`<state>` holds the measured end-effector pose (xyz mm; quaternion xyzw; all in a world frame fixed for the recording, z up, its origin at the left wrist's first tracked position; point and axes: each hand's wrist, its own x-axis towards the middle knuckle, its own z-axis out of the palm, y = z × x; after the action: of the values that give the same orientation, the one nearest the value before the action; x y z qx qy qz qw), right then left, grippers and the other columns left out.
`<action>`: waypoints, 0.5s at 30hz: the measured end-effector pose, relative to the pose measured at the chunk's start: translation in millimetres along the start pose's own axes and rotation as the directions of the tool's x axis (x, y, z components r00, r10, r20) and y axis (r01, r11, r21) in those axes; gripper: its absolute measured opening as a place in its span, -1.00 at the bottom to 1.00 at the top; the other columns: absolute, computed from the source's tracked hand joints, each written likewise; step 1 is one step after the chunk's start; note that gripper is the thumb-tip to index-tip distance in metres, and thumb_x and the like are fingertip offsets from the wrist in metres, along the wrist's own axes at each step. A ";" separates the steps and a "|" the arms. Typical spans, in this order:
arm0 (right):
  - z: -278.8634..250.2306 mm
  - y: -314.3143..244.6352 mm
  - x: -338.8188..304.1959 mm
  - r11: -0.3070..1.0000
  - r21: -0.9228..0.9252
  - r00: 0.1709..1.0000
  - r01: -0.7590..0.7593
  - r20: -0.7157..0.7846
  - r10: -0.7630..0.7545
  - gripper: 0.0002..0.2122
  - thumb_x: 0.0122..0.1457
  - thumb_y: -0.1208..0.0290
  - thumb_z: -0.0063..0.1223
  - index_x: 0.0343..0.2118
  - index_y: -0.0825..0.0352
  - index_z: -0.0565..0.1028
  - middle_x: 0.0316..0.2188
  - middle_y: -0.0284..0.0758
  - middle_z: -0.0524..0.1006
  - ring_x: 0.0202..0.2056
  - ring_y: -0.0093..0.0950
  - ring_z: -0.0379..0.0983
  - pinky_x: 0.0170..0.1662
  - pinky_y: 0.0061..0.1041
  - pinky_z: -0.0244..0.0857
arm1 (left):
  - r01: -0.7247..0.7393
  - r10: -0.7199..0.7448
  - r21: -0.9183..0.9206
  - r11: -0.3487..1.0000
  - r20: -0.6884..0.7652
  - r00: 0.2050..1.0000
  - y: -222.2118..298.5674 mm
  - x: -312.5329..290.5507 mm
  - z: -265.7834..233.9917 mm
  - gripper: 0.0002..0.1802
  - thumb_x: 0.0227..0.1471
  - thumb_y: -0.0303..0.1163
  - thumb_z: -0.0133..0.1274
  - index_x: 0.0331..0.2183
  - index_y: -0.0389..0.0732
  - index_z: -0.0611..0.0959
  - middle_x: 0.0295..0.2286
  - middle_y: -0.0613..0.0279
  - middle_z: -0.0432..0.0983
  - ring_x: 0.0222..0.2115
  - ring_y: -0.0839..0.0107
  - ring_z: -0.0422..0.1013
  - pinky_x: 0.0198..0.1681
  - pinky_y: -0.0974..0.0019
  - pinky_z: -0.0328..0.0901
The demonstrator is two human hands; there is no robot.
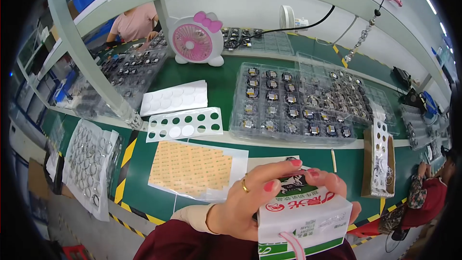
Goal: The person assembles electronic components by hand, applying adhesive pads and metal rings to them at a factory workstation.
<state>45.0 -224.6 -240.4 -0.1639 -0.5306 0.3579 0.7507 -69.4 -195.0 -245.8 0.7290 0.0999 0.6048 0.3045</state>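
Observation:
A drink carton, white with green bands, red lettering and a cow drawing, is held close in front of me at the bottom. A pink and white straw sticks out of its near face. My left hand, a ring on one finger, wraps round its left side and top edge. Fingers of my right hand curl over the far edge and right side; the rest of that hand is hidden behind the carton. Just beyond, on the green bench, lies a sheet of yellowish round-cornered stickers on white backing.
Clear trays of small round electronic parts stand across the bench. White sheets with round holes, a pink and white fan and a cardboard box surround them. A bagged tray lies left. Other people sit at far left and right.

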 end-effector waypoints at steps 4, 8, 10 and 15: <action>-0.4 -25.0 0.4 0.952 -0.197 0.971 -0.233 0.011 0.240 -0.39 0.18 -0.13 -0.61 -0.03 0.30 0.32 -0.19 -0.19 0.39 -0.10 -0.36 0.26 0.07 -0.25 0.08 | -0.007 0.006 0.016 1.000 0.016 1.000 3.0 -5.2 -2.7 -0.05 -0.32 -0.31 0.31 0.08 -0.23 0.13 -0.10 -0.30 0.26 -0.12 -0.03 0.31 -0.13 0.15 0.27; 12.1 -40.7 -1.9 0.939 -0.316 0.989 -0.135 -0.106 0.106 -0.42 0.20 -0.08 -0.53 0.06 0.32 0.21 -0.03 -0.15 0.32 0.01 -0.32 0.21 0.11 -0.23 0.04 | 0.254 -0.250 -0.188 0.949 0.048 0.967 8.2 4.5 3.5 -0.07 -0.30 -0.42 0.25 0.09 -0.26 0.11 -0.08 -0.11 0.24 -0.07 0.14 0.26 -0.05 0.22 0.19; -14.2 -26.0 6.3 0.854 -0.497 0.985 0.155 0.144 -0.095 -0.42 0.20 -0.04 -0.48 0.12 0.36 0.07 0.09 -0.01 0.15 0.12 -0.22 0.08 0.15 -0.21 -0.01 | 0.380 -0.377 -0.263 0.887 0.067 0.924 12.8 9.5 4.0 -0.08 -0.30 -0.48 0.23 0.09 -0.28 0.10 -0.06 -0.01 0.23 -0.04 0.23 0.23 -0.01 0.25 0.15; -39.7 -17.2 10.8 0.753 -0.443 0.861 0.486 0.093 -0.501 -0.44 0.16 0.01 -0.23 0.10 0.31 0.12 0.07 0.19 0.07 0.08 0.02 0.07 0.06 -0.05 0.04 | 0.375 -0.384 -0.179 0.909 -0.014 0.923 14.8 60.5 -6.9 -0.12 -0.25 -0.56 0.13 0.10 -0.28 0.06 -0.05 0.12 0.22 -0.03 0.36 0.21 -0.02 0.27 0.19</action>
<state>89.5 -223.5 -237.5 -0.1936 -0.6110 0.0114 0.7675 -64.2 -173.5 -187.2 0.6514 0.1941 0.5581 0.4759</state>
